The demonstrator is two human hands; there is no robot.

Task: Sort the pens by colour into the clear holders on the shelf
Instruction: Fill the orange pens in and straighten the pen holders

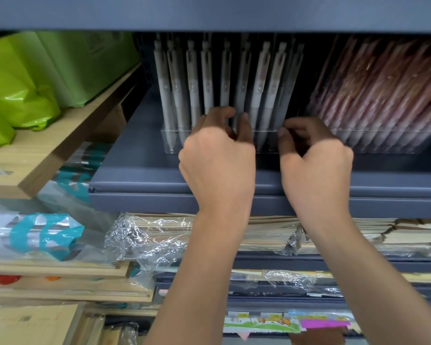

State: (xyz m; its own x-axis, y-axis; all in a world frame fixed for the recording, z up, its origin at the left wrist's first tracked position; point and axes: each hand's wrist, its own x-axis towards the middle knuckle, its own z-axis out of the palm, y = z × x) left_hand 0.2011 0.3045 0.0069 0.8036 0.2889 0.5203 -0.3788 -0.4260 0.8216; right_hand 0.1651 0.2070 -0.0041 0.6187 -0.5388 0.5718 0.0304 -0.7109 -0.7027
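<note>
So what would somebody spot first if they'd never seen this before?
The two hands in the middle: the left hand pinches among the pale grey pens standing in a clear holder on the grey shelf, and the right hand curls at that holder's right end. Right of them, a packed row of pinkish-brown pens fills a second holder. Far left, bright green bags sit on a wooden shelf.

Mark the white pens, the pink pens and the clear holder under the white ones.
white pens (163, 90): head view, barrel of the leftmost pen.
pink pens (373, 95): head view, middle of the packed row.
clear holder (163, 139): head view, front wall's left end.
</note>
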